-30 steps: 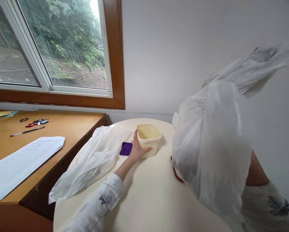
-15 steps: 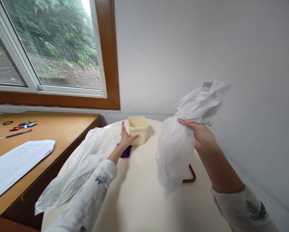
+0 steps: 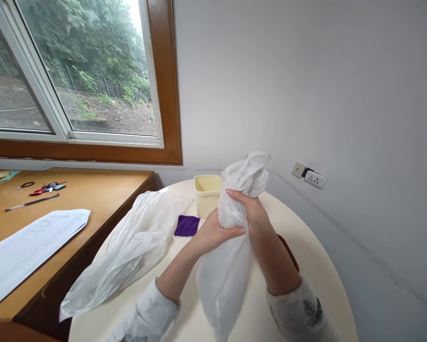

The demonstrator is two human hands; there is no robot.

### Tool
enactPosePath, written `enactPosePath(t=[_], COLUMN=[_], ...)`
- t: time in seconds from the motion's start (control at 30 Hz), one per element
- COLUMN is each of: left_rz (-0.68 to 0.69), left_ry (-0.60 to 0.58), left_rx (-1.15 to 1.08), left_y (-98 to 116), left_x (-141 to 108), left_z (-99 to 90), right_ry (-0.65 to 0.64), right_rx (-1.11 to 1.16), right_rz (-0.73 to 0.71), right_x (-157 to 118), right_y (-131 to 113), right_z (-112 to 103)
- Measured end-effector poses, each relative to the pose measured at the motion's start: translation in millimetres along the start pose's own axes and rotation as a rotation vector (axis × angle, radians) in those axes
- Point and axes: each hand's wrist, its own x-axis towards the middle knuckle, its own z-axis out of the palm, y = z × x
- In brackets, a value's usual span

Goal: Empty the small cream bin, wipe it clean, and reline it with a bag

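A white translucent plastic bag (image 3: 224,280) hangs upright over the round table, bunched in both hands. My left hand (image 3: 215,231) wraps round its middle, thumb across the front. Just above and to the right, my right hand (image 3: 251,211) grips the bag's gathered upper part. Behind my hands stands a cream plastic tub (image 3: 207,197), its right side covered by the bag. A purple cloth square (image 3: 187,225) lies left of my left hand. Another white plastic bag (image 3: 138,247) is spread flat along the table's left side.
Part of a brown object (image 3: 288,252) shows behind my right forearm on the cream round table (image 3: 316,266). The wooden desk (image 3: 110,183) at left holds papers (image 3: 38,247), a pen (image 3: 31,202) and keys (image 3: 49,186). Sockets (image 3: 315,178) are on the wall.
My left hand has left the tub and closed on the bag. My right hand has moved left and inward with the bag, which now hangs in front of the tub's right side.
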Motion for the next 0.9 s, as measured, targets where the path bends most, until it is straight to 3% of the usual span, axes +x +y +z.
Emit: enactPosePath(t=[0.07,0.2,0.33,0.47,0.57,0.63,0.77,0.83,0.9], left_rz=[-0.076,-0.169,-0.231,-0.269,-0.323,-0.321,-0.289,-0.281,-0.262], left_ry=[-0.044,-0.238,-0.321,-0.202,-0.092,-0.088,-0.075,-0.012,0.034], left_rx=[0.076,0.309,0.401,0.237,0.054,-0.020,0.046,0.144,0.269], left_y=[-3.4,-7.6,-9.5,-14.2,-19.7,-22.7,-22.4,-18.5,-12.9], left_x=[0.0,1.1,4.1,7.5,9.2,9.5,8.3,7.3,6.4], left_z=[-5.6,-26.2,-44.1,-55.4,-61.4,-64.2,-66.4,-66.2,-65.3], right_ry=[0.067,0.159,0.224,0.272,0.347,0.388,0.575,0.714,0.761], right_rx=[0.046,0.098,0.162,0.265,0.227,0.138,-0.130,-0.261,-0.406], right_rz=[-0.051,-0.230,-0.250,-0.326,-0.364,-0.402,-0.492,-0.618,-0.789], right_x=[4.4,16.9,27.4,36.2,41.5,43.9,47.1,47.0,43.4], right_y=[4.5,7.9,4.0,-4.9,-10.5,-12.6,-14.5,-16.1,-18.6], right_z=[-4.0,-23.3,-44.5,-65.4,-83.0,-95.5,-118.1,-122.3,-117.0])
